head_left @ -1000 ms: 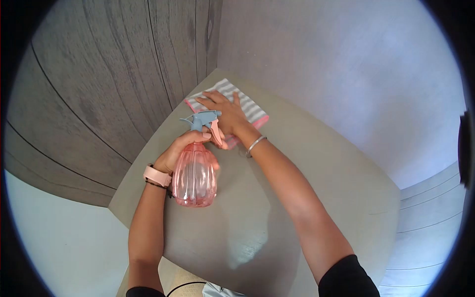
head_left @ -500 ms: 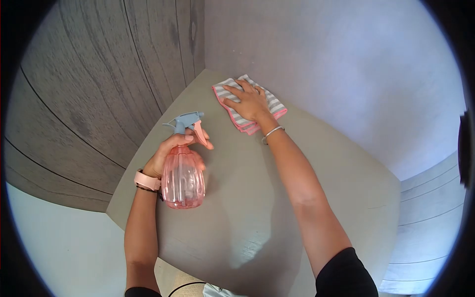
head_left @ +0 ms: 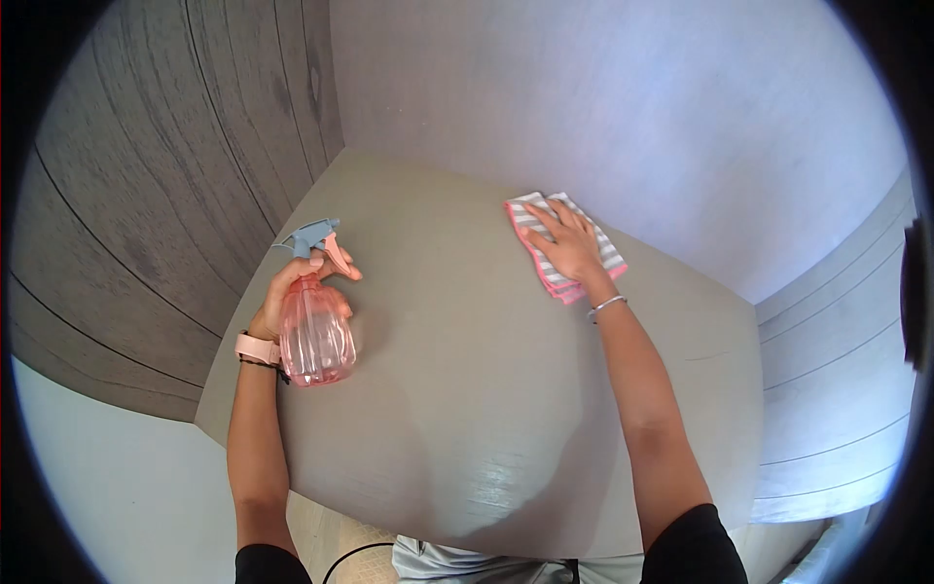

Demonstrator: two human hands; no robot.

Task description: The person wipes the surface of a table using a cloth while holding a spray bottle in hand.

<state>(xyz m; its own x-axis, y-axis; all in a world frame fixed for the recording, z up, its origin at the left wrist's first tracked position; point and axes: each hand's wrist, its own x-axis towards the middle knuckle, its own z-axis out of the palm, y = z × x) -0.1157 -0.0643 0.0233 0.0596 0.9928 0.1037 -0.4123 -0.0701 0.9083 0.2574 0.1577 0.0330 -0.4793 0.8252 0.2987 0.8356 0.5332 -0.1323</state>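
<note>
My left hand (head_left: 288,288) is wrapped round the neck of a clear pink spray bottle (head_left: 317,336) with a blue-grey head and a pink trigger, held upright over the left part of the table. Fingers show near the trigger. On the right, my right hand (head_left: 568,239) lies flat with spread fingers on a folded grey-and-white striped cloth (head_left: 530,216) with pink edges. The cloth rests on the table beside its back edge, by the pale wall.
The greyish table (head_left: 448,341) narrows to a back corner. A wood-grain wall (head_left: 165,195) borders it on the left, a pale wall (head_left: 623,107) behind. A black cable (head_left: 355,553) shows below the front edge.
My right hand and the cloth have moved right along the back edge, away from the bottle. My left hand with the bottle appears further left, and the view has shifted.
</note>
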